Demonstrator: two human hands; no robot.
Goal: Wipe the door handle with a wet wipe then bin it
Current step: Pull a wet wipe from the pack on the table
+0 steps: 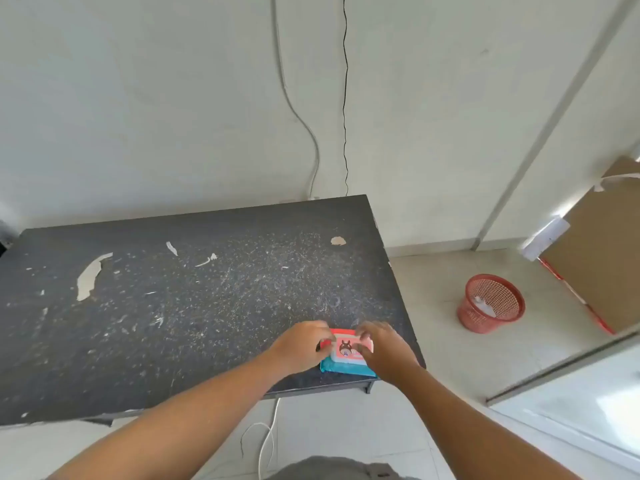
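Observation:
A red and blue pack of wet wipes (pixel 347 351) with a cartoon picture on its lid lies near the front right corner of the dark table (pixel 194 292). My left hand (pixel 304 346) grips the pack's left end with curled fingers. My right hand (pixel 384 348) has its fingertips pinched on the lid at the right side. A red mesh bin (pixel 490 303) stands on the floor to the right of the table, with something white inside. No door handle shows in this view.
The table top is scratched, with peeled patches. A brown cardboard sheet (pixel 599 258) leans at the right behind the bin. A white door or panel edge (pixel 568 403) runs along the lower right. White cables (pixel 266 441) trail on the tiled floor under the table's front edge.

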